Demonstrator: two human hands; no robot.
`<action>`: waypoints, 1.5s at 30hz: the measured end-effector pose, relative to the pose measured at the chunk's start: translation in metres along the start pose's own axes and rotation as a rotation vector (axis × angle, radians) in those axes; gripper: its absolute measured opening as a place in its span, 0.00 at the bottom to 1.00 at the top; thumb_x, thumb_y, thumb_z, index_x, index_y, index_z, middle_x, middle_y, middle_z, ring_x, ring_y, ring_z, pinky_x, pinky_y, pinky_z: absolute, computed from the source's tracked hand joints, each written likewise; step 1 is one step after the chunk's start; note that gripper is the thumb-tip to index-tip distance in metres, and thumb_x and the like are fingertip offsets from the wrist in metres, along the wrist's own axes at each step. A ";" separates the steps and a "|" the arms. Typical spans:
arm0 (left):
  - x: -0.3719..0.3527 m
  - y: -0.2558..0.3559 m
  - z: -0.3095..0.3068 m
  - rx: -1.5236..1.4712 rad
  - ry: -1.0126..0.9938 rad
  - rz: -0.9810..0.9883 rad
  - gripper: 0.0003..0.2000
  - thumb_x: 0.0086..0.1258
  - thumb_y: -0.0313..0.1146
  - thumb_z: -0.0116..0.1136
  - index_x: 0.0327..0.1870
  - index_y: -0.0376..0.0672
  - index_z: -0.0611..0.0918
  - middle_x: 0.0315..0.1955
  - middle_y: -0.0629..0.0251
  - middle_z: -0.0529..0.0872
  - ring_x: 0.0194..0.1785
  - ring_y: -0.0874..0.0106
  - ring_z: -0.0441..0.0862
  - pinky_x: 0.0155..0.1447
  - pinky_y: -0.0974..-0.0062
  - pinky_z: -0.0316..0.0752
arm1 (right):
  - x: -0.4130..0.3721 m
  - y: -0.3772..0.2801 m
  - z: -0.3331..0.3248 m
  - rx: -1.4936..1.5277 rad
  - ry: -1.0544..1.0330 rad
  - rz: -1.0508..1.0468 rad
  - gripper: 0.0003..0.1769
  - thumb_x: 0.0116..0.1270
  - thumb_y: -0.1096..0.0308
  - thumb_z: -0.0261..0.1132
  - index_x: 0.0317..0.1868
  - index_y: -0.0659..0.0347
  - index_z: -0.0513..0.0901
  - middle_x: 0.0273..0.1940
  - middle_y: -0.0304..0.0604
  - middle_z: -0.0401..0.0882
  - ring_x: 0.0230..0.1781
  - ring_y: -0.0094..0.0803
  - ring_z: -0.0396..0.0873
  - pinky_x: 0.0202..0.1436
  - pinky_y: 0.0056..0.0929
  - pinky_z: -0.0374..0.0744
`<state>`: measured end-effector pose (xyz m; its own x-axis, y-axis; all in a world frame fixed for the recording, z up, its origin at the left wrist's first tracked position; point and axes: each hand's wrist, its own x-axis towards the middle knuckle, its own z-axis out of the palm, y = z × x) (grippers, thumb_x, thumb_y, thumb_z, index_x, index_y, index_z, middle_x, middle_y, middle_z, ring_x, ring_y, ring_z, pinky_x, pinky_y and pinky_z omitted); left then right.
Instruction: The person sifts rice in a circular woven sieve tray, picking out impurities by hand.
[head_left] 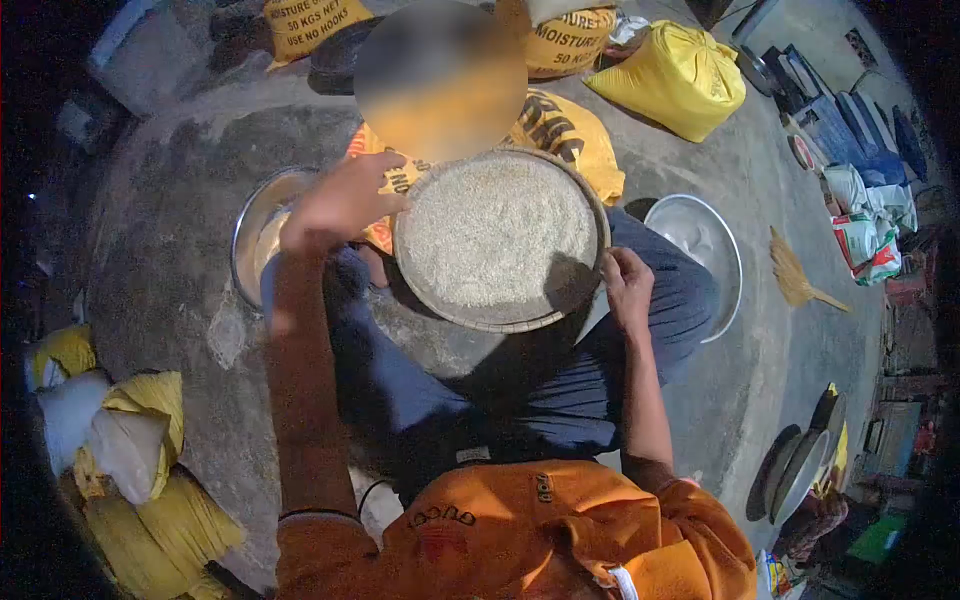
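Note:
A round woven winnowing tray (470,321) lies before me, over the space between my bent legs. Pale grains (495,225), apparently rice, are spread across most of it. My left hand (345,200) is at the tray's left side, fingers apart and fingertips right at the rim. On the right, my right hand (628,287) is closed, thumb and fingers pinched at the edge of the tray. A shadow falls on the grain near that hand.
A metal basin (243,235) stands left of my knee, another basin (735,255) right. Printed orange sacks (575,135) and a tied yellow sack (680,80) are ahead. A hand broom (795,275) lies right; more sacks (160,510) lie left.

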<state>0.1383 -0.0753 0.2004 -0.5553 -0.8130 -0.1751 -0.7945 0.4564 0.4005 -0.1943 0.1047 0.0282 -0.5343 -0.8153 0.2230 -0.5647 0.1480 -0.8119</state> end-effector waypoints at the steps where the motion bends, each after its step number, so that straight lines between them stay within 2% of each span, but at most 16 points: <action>1: 0.002 -0.003 0.002 0.031 0.025 -0.008 0.28 0.59 0.40 0.65 0.60 0.37 0.76 0.53 0.47 0.81 0.57 0.54 0.78 0.62 0.61 0.71 | 0.001 -0.003 0.000 0.012 -0.053 0.037 0.10 0.66 0.69 0.61 0.41 0.68 0.82 0.30 0.49 0.83 0.32 0.32 0.82 0.39 0.29 0.77; 3: 0.007 -0.012 0.010 0.017 0.046 0.018 0.27 0.59 0.40 0.65 0.59 0.37 0.76 0.52 0.48 0.81 0.57 0.54 0.78 0.61 0.61 0.71 | 0.003 -0.002 0.003 0.028 -0.116 0.072 0.11 0.66 0.69 0.61 0.41 0.69 0.82 0.29 0.46 0.83 0.31 0.26 0.80 0.39 0.27 0.77; 6: 0.004 -0.035 0.027 0.014 0.098 0.027 0.27 0.59 0.40 0.65 0.58 0.38 0.77 0.50 0.48 0.82 0.55 0.54 0.79 0.61 0.61 0.71 | 0.008 0.005 0.016 0.309 -0.142 0.157 0.11 0.67 0.69 0.61 0.39 0.71 0.82 0.29 0.38 0.82 0.32 0.21 0.78 0.38 0.23 0.76; 8: 0.000 -0.042 0.034 0.037 0.248 0.244 0.25 0.58 0.40 0.64 0.57 0.39 0.77 0.46 0.50 0.83 0.51 0.53 0.80 0.58 0.61 0.73 | 0.019 -0.020 0.020 0.297 -0.207 0.223 0.10 0.67 0.70 0.61 0.38 0.70 0.82 0.29 0.38 0.81 0.31 0.20 0.77 0.37 0.22 0.76; 9: -0.002 -0.042 0.034 0.043 0.255 0.225 0.25 0.58 0.40 0.64 0.57 0.39 0.77 0.46 0.50 0.83 0.51 0.53 0.80 0.58 0.61 0.73 | 0.025 -0.026 0.024 0.264 -0.219 0.232 0.10 0.67 0.70 0.61 0.38 0.70 0.83 0.29 0.38 0.81 0.30 0.20 0.77 0.36 0.22 0.76; 13: -0.008 -0.037 0.055 0.058 0.182 0.186 0.23 0.58 0.38 0.64 0.54 0.38 0.78 0.45 0.50 0.83 0.50 0.54 0.81 0.54 0.63 0.75 | 0.045 -0.025 0.066 0.353 -0.250 0.006 0.09 0.67 0.71 0.61 0.37 0.69 0.82 0.27 0.37 0.79 0.27 0.19 0.74 0.32 0.21 0.72; 15: -0.008 -0.045 0.069 0.021 0.157 0.131 0.23 0.58 0.37 0.64 0.54 0.37 0.78 0.45 0.50 0.83 0.50 0.54 0.81 0.54 0.64 0.76 | 0.049 -0.026 0.089 0.331 -0.310 -0.005 0.08 0.67 0.71 0.61 0.35 0.69 0.82 0.25 0.37 0.78 0.28 0.18 0.72 0.32 0.22 0.71; 19: -0.003 -0.064 0.122 -0.200 0.024 -0.005 0.17 0.60 0.34 0.62 0.49 0.37 0.79 0.38 0.50 0.84 0.45 0.55 0.83 0.52 0.63 0.76 | 0.030 -0.016 0.102 0.214 -0.360 -0.085 0.08 0.66 0.72 0.61 0.39 0.69 0.82 0.28 0.47 0.82 0.30 0.30 0.80 0.35 0.29 0.76; 21: -0.009 -0.080 0.160 -0.179 0.466 0.362 0.13 0.62 0.31 0.61 0.46 0.38 0.80 0.35 0.52 0.85 0.42 0.56 0.83 0.51 0.63 0.75 | 0.019 -0.006 0.100 0.137 -0.374 -0.095 0.07 0.65 0.73 0.61 0.40 0.69 0.82 0.30 0.52 0.83 0.32 0.37 0.83 0.37 0.32 0.77; 23: -0.013 -0.070 0.168 -0.180 0.471 0.286 0.11 0.62 0.30 0.61 0.44 0.39 0.81 0.35 0.54 0.85 0.41 0.57 0.83 0.51 0.64 0.75 | 0.017 0.013 0.097 0.064 -0.329 -0.125 0.08 0.61 0.76 0.61 0.41 0.69 0.82 0.34 0.57 0.83 0.36 0.46 0.84 0.41 0.36 0.79; 27: -0.006 -0.060 0.189 -0.266 0.578 0.166 0.07 0.62 0.27 0.61 0.41 0.40 0.82 0.33 0.58 0.86 0.40 0.58 0.84 0.48 0.64 0.74 | 0.025 0.041 0.103 0.104 -0.250 -0.102 0.09 0.60 0.77 0.61 0.41 0.68 0.82 0.34 0.56 0.83 0.35 0.46 0.84 0.41 0.35 0.79; 30: 0.006 -0.060 0.200 -0.377 0.642 0.094 0.05 0.64 0.26 0.58 0.39 0.38 0.82 0.32 0.56 0.85 0.38 0.58 0.84 0.45 0.62 0.75 | 0.025 0.017 0.095 0.059 -0.248 -0.103 0.08 0.61 0.76 0.61 0.40 0.68 0.82 0.33 0.57 0.83 0.34 0.46 0.84 0.40 0.35 0.79; 34: 0.039 -0.060 0.215 -0.451 0.463 -0.025 0.06 0.66 0.30 0.56 0.37 0.39 0.83 0.32 0.53 0.85 0.37 0.55 0.83 0.43 0.61 0.76 | 0.020 0.007 0.100 0.105 -0.340 -0.028 0.08 0.62 0.75 0.60 0.40 0.68 0.82 0.33 0.58 0.82 0.32 0.46 0.84 0.38 0.36 0.78; 36: 0.052 -0.041 0.223 -0.325 0.383 -0.085 0.07 0.65 0.33 0.55 0.34 0.42 0.84 0.32 0.52 0.84 0.38 0.54 0.83 0.43 0.60 0.76 | 0.018 0.014 0.105 0.077 -0.366 -0.088 0.07 0.63 0.73 0.61 0.39 0.67 0.81 0.32 0.58 0.81 0.31 0.50 0.83 0.37 0.38 0.78; 40: 0.068 -0.035 0.243 -0.173 0.337 -0.142 0.04 0.61 0.29 0.58 0.33 0.45 0.84 0.32 0.56 0.85 0.39 0.54 0.82 0.44 0.60 0.76 | 0.012 0.006 0.107 0.072 -0.336 -0.120 0.07 0.63 0.71 0.62 0.36 0.67 0.81 0.30 0.60 0.79 0.33 0.57 0.80 0.36 0.43 0.76; 45: 0.074 -0.033 0.255 -0.154 0.417 -0.098 0.05 0.61 0.31 0.59 0.35 0.47 0.85 0.33 0.57 0.85 0.42 0.56 0.81 0.46 0.60 0.76 | 0.014 0.003 0.108 0.070 -0.349 -0.143 0.06 0.62 0.72 0.61 0.37 0.67 0.80 0.30 0.59 0.78 0.33 0.57 0.79 0.36 0.43 0.76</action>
<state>0.0605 -0.0586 -0.0553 -0.3079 -0.9402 0.1455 -0.7751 0.3366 0.5348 -0.1356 0.0335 -0.0291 -0.2000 -0.9683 0.1496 -0.5672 -0.0101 -0.8235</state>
